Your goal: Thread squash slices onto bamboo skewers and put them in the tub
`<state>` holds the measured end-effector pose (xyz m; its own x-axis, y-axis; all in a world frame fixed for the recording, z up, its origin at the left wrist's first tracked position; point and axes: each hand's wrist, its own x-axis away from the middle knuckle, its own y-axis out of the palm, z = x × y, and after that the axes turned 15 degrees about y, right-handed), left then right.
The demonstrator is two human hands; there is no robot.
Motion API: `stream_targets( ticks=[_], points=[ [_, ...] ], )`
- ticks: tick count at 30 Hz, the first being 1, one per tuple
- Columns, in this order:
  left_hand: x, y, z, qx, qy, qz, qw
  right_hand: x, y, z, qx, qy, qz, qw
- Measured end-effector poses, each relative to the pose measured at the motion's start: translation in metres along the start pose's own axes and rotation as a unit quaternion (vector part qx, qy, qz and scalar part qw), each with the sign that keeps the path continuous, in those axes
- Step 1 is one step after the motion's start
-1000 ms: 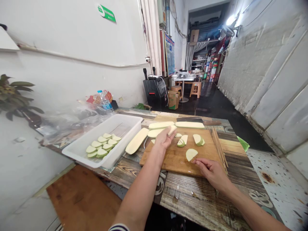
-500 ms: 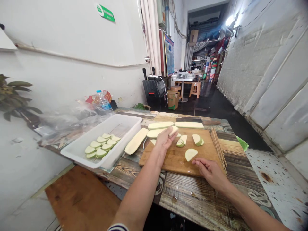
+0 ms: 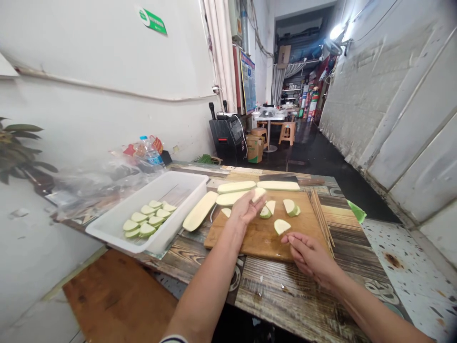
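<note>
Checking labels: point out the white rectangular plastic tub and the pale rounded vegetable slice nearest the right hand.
White rectangular plastic tub (image 3: 171,227), head view: outer wall.
Pale rounded vegetable slice (image 3: 282,226), head view: flat face.

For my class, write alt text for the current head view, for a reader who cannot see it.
Over a wooden cutting board, a person's left hand holds a pale vegetable piece, while the right hand pinches close to a half-round slice. To the left, a white tray holds green-skinned slices; thin sticks lie along the board's right edge.
</note>
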<state>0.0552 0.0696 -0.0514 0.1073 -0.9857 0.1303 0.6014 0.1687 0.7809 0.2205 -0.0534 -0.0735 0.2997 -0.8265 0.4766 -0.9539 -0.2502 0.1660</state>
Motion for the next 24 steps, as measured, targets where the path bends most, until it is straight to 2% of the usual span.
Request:
stream_targets(
  ticks=[2, 4, 7, 11, 14, 17, 20, 22, 24],
  points=[
    [0.0001, 0.0004, 0.0001, 0.011, 0.003, -0.003, 1.0, 0.0014, 0.0014, -0.003, -0.037, 0.003, -0.024, 0.999],
    [0.0003, 0.0004, -0.0002, 0.018, 0.009, -0.009, 1.0, 0.0019, 0.0032, -0.0054, -0.048, -0.004, -0.015, 0.999],
    [0.0006, 0.0002, -0.0006, 0.02, 0.012, -0.013, 1.0, 0.0015, 0.0059, -0.0069, -0.032, -0.016, 0.012, 0.999],
    [0.0014, -0.0001, -0.0006, 0.02, 0.02, -0.028, 0.999, 0.0005, 0.0065, -0.0064, -0.001, -0.011, 0.018, 1.0],
    [0.0017, -0.0009, -0.0014, 0.004, 0.035, -0.043, 0.998, -0.0005, 0.0047, -0.0053, 0.085, -0.045, 0.078, 0.992],
    [0.0017, -0.0022, -0.0036, -0.007, 0.044, -0.058, 0.997, -0.0017, 0.0024, -0.0031, 0.193, -0.133, 0.169, 0.957],
    [0.0026, -0.0026, -0.006, -0.004, 0.039, -0.061, 0.997, -0.0028, 0.0025, -0.0004, 0.223, -0.193, 0.213, 0.932],
    [0.0038, -0.0019, -0.0068, -0.004, 0.035, -0.063, 0.997, -0.0036, 0.0043, 0.001, 0.186, -0.176, 0.201, 0.946],
    [0.0049, -0.0009, -0.007, -0.003, 0.03, -0.061, 0.998, -0.0045, 0.0064, 0.0018, 0.109, -0.119, 0.152, 0.975]
  ],
)
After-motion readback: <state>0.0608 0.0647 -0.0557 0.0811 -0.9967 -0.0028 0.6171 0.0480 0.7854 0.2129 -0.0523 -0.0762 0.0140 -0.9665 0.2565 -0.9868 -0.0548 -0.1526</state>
